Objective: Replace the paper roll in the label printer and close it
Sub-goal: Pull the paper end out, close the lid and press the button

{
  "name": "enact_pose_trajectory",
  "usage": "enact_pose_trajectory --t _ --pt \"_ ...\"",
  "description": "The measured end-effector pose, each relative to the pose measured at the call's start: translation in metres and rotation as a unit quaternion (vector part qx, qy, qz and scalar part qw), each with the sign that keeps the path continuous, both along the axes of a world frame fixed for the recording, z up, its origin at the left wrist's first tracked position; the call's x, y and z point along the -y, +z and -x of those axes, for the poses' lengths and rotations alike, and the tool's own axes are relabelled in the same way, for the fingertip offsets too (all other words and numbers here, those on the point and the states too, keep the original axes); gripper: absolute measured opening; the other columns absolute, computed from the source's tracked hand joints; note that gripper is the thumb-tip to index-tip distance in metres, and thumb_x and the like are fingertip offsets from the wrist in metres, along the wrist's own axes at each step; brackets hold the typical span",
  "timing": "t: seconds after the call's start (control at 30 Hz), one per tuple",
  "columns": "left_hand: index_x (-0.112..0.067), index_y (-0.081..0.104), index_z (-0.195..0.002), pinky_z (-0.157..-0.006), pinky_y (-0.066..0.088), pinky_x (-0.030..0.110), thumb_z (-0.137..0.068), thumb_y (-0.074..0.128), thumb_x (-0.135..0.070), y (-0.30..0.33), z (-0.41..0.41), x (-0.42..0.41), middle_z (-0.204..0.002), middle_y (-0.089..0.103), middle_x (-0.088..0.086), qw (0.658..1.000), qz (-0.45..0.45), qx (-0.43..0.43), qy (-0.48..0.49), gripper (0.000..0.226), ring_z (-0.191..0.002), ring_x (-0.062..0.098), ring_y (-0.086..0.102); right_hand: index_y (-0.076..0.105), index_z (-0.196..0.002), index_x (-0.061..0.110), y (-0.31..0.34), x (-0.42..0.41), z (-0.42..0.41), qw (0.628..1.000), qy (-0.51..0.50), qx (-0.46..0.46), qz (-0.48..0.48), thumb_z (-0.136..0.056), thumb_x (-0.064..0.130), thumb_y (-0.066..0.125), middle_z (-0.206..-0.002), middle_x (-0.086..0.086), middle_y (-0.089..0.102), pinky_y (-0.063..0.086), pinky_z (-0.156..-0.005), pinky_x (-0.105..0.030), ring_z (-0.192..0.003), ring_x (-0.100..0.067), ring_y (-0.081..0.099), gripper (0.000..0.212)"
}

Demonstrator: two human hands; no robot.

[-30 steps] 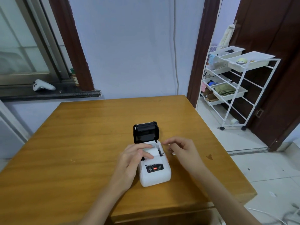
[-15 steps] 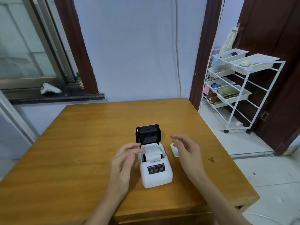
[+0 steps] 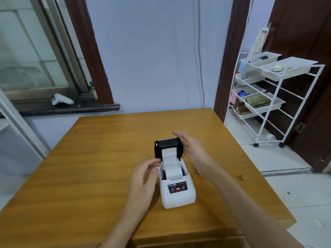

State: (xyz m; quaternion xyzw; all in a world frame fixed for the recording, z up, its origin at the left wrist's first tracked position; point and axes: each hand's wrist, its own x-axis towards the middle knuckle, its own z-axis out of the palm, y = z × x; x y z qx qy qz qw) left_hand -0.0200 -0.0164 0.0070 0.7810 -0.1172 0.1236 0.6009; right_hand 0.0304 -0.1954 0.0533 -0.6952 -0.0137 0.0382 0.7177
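The printer (image 3: 177, 192) is white, its raised lid (image 3: 168, 147) black, with a black panel (image 3: 177, 188) bearing a red light. The paper (image 3: 170, 162) is white. The worktop (image 3: 100, 158) is honey-brown with wood grain. The rack (image 3: 279, 90) is white, the door frame (image 3: 227, 59) dark brown.

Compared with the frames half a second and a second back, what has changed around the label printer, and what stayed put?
The right hand moved forward from beside the printer to the open black lid. A paper strip now lies drawn up from the roll against the lid. The left hand pulled back to the printer's left side. Printer position and open lid are unchanged.
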Motion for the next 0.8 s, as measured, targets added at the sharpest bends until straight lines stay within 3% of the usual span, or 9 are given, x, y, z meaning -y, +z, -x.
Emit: enact_pose_trajectory --t 0.17,0.27,0.4,0.47,0.57,0.67,0.73,0.8 --pt "-0.037 0.061 -0.106 -0.088 0.046 0.032 -0.09 0.053 -0.022 0.002 -0.002 0.005 -0.102 0.061 -0.022 0.998 -0.041 0.044 0.036 0.023 -0.102 0.007 0.056 0.057 -0.131 0.028 -0.001 0.001 -0.001 1.0 -0.01 0.008 0.008 -0.103 0.039 0.034 -0.121 0.009 0.061 0.037 -0.109 -0.025 -0.116 -0.005 0.056 0.038" --pt "-0.037 0.061 -0.104 -0.099 0.042 0.034 -0.092 0.053 -0.021 0.003 -0.001 0.006 -0.113 0.059 -0.031 0.995 -0.071 0.059 0.048 0.022 -0.114 0.0 0.051 0.058 -0.127 0.029 -0.001 0.0 -0.002 1.0 -0.013 0.008 0.002 -0.103 0.038 0.034 -0.115 0.011 0.063 0.04 -0.098 -0.018 -0.108 0.003 0.057 0.035" --pt "-0.045 0.06 -0.099 -0.108 0.028 0.031 -0.092 0.045 -0.039 0.003 -0.001 0.007 -0.127 0.052 -0.032 0.991 -0.101 0.076 0.045 0.018 -0.122 -0.016 0.041 0.059 -0.13 0.024 -0.007 0.0 -0.004 1.0 -0.017 0.001 0.002 -0.105 0.038 0.031 -0.121 0.007 0.063 0.039 -0.107 -0.025 -0.118 -0.006 0.057 0.04" --pt "-0.039 0.067 -0.099 -0.108 0.025 0.029 -0.092 0.044 -0.038 0.001 -0.003 0.009 -0.127 0.053 -0.031 0.991 -0.102 0.076 0.037 0.024 -0.12 -0.019 0.042 0.06 -0.127 0.024 -0.008 0.0 -0.004 1.0 -0.016 -0.006 -0.002 -0.105 0.036 0.03 -0.116 0.009 0.065 0.042 -0.102 -0.023 -0.113 -0.003 0.059 0.039" --pt "-0.028 0.071 -0.104 -0.106 0.022 0.017 -0.092 0.048 -0.026 0.0 -0.007 0.013 -0.127 0.052 -0.031 0.991 -0.11 0.071 0.028 0.026 -0.118 -0.02 0.042 0.061 -0.122 0.025 -0.01 0.002 -0.003 1.0 -0.015 -0.018 -0.01 -0.106 0.035 0.03 -0.109 0.013 0.065 0.047 -0.094 -0.019 -0.105 0.003 0.06 0.037" --pt "-0.033 0.068 -0.107 -0.102 0.017 0.003 -0.092 0.049 -0.026 0.0 -0.008 0.014 -0.127 0.052 -0.032 0.991 -0.112 0.073 0.03 0.025 -0.118 -0.023 0.041 0.061 -0.116 0.026 -0.011 0.004 -0.003 0.999 -0.019 -0.026 -0.014 -0.106 0.034 0.03 -0.106 0.015 0.065 0.048 -0.088 -0.015 -0.101 0.005 0.06 0.033" --pt "-0.033 0.069 -0.109 -0.103 0.032 0.016 -0.095 0.053 -0.021 -0.002 -0.009 0.013 -0.124 0.058 -0.032 0.993 -0.094 0.068 0.031 0.024 -0.117 -0.016 0.045 0.06 -0.119 0.025 -0.011 0.006 -0.002 0.999 -0.02 -0.027 -0.011 -0.106 0.034 0.03 -0.111 0.012 0.064 0.047 -0.09 -0.015 -0.104 0.002 0.06 0.033" --pt "-0.036 0.068 -0.11 -0.094 0.044 0.029 -0.095 0.056 -0.017 0.0 -0.009 0.012 -0.118 0.065 -0.031 0.997 -0.055 0.05 0.021 0.027 -0.114 -0.004 0.051 0.058 -0.127 0.02 -0.011 0.008 -0.001 0.999 -0.022 -0.022 -0.006 -0.106 0.034 0.03 -0.119 0.005 0.061 0.043 -0.097 -0.019 -0.113 -0.007 0.058 0.038"
